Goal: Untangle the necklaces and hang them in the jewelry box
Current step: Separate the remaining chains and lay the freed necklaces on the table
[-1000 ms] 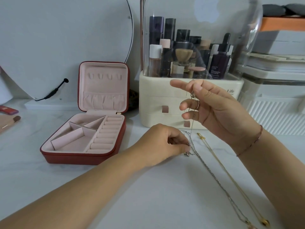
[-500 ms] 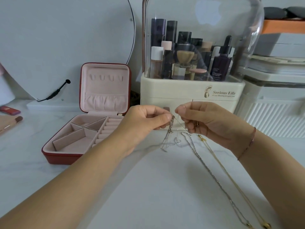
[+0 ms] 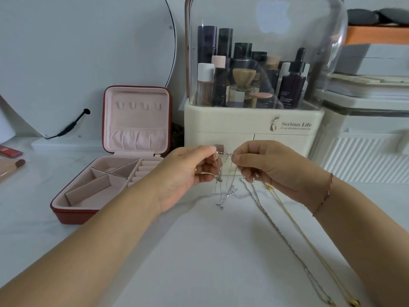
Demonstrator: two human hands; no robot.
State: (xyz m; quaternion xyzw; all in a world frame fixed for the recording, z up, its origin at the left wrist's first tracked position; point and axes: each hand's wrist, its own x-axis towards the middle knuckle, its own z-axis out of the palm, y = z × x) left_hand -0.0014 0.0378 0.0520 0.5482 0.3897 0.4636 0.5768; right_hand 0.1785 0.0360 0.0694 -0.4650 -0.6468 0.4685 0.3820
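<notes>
A head-worn camera looks forward and down, close over the table [image 3: 199, 262].

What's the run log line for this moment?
hands: left hand and right hand pinch thin silver necklace | jewelry box: open, hooks bare | silver chain, gold chain: on table

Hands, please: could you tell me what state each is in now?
Left hand: pinching the thin silver necklace.
Right hand: pinching the same necklace.
</notes>
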